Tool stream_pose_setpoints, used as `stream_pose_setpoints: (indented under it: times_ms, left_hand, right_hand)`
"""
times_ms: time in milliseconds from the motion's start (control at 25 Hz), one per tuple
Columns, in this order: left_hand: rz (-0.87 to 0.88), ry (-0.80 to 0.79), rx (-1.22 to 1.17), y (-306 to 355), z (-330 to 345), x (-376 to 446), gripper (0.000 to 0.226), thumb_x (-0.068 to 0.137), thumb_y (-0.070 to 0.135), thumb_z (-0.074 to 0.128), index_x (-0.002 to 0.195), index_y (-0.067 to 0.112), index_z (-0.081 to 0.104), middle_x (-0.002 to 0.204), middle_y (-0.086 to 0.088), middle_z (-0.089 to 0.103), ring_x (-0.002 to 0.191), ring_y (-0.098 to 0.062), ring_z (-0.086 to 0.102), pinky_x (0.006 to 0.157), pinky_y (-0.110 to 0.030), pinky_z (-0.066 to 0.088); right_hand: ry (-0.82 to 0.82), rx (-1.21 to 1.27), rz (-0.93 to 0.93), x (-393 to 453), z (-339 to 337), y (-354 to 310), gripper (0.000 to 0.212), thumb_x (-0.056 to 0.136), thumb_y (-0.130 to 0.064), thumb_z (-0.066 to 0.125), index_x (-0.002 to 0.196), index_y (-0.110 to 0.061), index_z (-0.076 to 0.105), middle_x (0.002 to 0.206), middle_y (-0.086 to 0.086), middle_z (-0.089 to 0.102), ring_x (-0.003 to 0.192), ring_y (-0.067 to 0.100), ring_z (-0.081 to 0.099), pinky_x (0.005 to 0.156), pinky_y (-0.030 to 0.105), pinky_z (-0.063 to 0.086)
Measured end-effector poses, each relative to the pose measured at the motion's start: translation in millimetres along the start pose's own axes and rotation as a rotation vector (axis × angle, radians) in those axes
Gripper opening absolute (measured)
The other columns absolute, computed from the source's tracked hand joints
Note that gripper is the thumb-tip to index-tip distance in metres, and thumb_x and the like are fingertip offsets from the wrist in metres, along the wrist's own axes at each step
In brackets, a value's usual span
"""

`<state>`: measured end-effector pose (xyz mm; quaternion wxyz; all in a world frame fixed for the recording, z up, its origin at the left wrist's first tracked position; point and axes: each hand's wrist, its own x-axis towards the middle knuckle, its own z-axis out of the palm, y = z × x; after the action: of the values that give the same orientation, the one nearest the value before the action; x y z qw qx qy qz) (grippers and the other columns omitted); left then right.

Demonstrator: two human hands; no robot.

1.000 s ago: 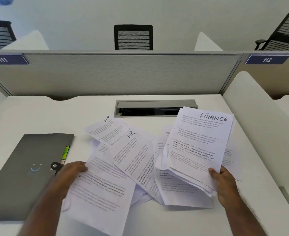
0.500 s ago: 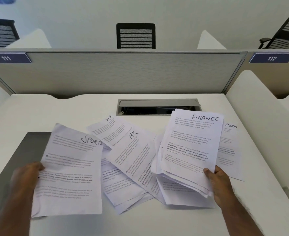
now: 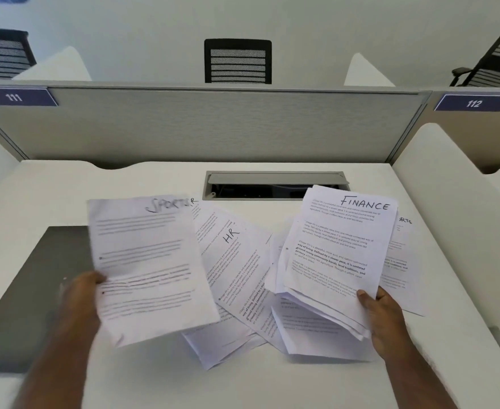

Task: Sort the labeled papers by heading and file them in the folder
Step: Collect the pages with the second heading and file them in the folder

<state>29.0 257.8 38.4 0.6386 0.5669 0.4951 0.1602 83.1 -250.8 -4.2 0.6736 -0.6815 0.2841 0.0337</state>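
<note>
My left hand (image 3: pixel 80 299) grips a sheet headed SPORTS (image 3: pixel 148 267) by its left edge, raised above the desk and blurred by motion. My right hand (image 3: pixel 381 317) holds a stack of sheets topped by one headed FINANCE (image 3: pixel 337 246) at its lower right corner. Between them, loose sheets headed HR (image 3: pixel 237 261) lie fanned on the white desk (image 3: pixel 154 178). Another SPORTS sheet (image 3: pixel 402 261) lies flat behind the stack at the right. The grey folder (image 3: pixel 36 290) lies shut at the left, partly hidden by the lifted sheet.
A grey cable hatch (image 3: pixel 275 184) is set into the desk behind the papers. A grey partition (image 3: pixel 213 125) closes the back, with white side dividers (image 3: pixel 449 184) at the right. Black chairs (image 3: pixel 238 62) stand beyond.
My left hand has lifted the SPORTS sheet off the pile and swung it up and to the right, over the folder's edge. The FINANCE stack in my right hand has barely moved.
</note>
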Motion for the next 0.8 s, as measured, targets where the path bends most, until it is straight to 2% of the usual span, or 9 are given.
stream_pose_setpoints:
  times_ms: [80, 200, 320, 360, 440, 520, 560, 680, 800]
  left_hand:
    - [-0.043, -0.177, 0.032, -14, 32, -31, 0.011, 0.077, 0.004, 0.054, 0.081, 0.003, 0.064, 0.081, -0.016, 0.062, 0.066, -0.028, 0.057, 0.056, -0.029, 0.046]
    - [-0.130, -0.353, 0.102, -52, 66, -44, 0.018, 0.090, -0.007, 0.050, 0.091, 0.001, 0.066, 0.081, -0.014, 0.072, 0.069, -0.026, 0.065, 0.055, -0.027, 0.057]
    - [-0.127, -0.498, 0.252, -75, 91, -61, 0.013, 0.098, 0.008, 0.056, 0.098, 0.004, 0.069, 0.101, -0.023, 0.074, 0.089, -0.038, 0.071, 0.081, -0.047, 0.060]
    - [-0.095, -0.518, 0.333, -81, 96, -63, 0.019, 0.099, 0.017, 0.056, 0.094, 0.004, 0.070, 0.102, -0.025, 0.073, 0.093, -0.041, 0.071, 0.086, -0.051, 0.059]
    - [0.083, -0.409, 0.633, -81, 100, -64, 0.028, 0.100, 0.025, 0.051, 0.088, 0.006, 0.068, 0.106, -0.028, 0.069, 0.103, -0.047, 0.066, 0.089, -0.050, 0.056]
    - [0.246, -0.213, 0.953, -78, 98, -67, 0.024, 0.096, 0.020, 0.053, 0.113, 0.005, 0.063, 0.123, -0.025, 0.058, 0.117, -0.045, 0.055, 0.094, -0.039, 0.046]
    - [0.238, -0.159, 1.034, -78, 97, -68, 0.036, 0.094, 0.020, 0.058, 0.124, 0.001, 0.055, 0.128, -0.024, 0.050, 0.122, -0.044, 0.049, 0.099, -0.042, 0.042]
    - [0.115, -0.140, 1.035, -80, 98, -71, 0.065, 0.081, 0.027, 0.077, 0.126, -0.004, 0.043, 0.129, -0.022, 0.041, 0.122, -0.046, 0.044, 0.100, -0.052, 0.042]
    - [0.041, -0.146, 0.972, -80, 103, -67, 0.068, 0.077, 0.018, 0.082, 0.126, -0.004, 0.040, 0.129, -0.023, 0.041, 0.122, -0.046, 0.047, 0.098, -0.051, 0.045]
  right_hand:
    - [0.018, 0.043, -0.003, 0, -5, -4, 0.025, 0.094, -0.006, 0.056, 0.114, -0.016, 0.065, 0.119, 0.008, 0.067, 0.110, 0.031, 0.062, 0.099, 0.050, 0.047]
    - [0.046, 0.060, -0.001, 0, -12, -8, 0.018, 0.094, -0.009, 0.057, 0.101, -0.021, 0.068, 0.110, 0.004, 0.070, 0.105, 0.030, 0.064, 0.094, 0.050, 0.051]
    - [0.056, 0.055, 0.026, -1, -18, -8, 0.017, 0.094, -0.010, 0.057, 0.099, -0.021, 0.068, 0.110, 0.006, 0.070, 0.104, 0.033, 0.065, 0.092, 0.058, 0.051]
    - [0.052, 0.058, 0.027, -2, -18, -9, 0.017, 0.094, -0.010, 0.056, 0.099, -0.021, 0.068, 0.109, 0.006, 0.070, 0.102, 0.032, 0.065, 0.089, 0.055, 0.053]
    - [0.043, 0.071, 0.009, -6, -18, -10, 0.018, 0.095, -0.007, 0.055, 0.099, -0.020, 0.067, 0.104, 0.001, 0.069, 0.099, 0.028, 0.064, 0.077, 0.038, 0.054]
    - [0.035, 0.077, 0.007, -10, -16, -11, 0.019, 0.095, -0.006, 0.054, 0.105, -0.018, 0.065, 0.103, -0.002, 0.069, 0.097, 0.025, 0.063, 0.069, 0.030, 0.051]
    - [0.029, 0.083, 0.014, -11, -15, -10, 0.020, 0.095, -0.006, 0.054, 0.108, -0.018, 0.064, 0.104, -0.001, 0.069, 0.096, 0.025, 0.063, 0.067, 0.029, 0.050]
    - [0.022, 0.052, 0.030, -10, -10, -6, 0.020, 0.095, -0.008, 0.055, 0.107, -0.020, 0.065, 0.108, 0.001, 0.069, 0.100, 0.026, 0.063, 0.069, 0.030, 0.051]
    - [0.008, 0.013, 0.024, -12, -2, -5, 0.020, 0.095, -0.008, 0.055, 0.107, -0.019, 0.065, 0.111, 0.005, 0.068, 0.103, 0.028, 0.062, 0.075, 0.031, 0.051]
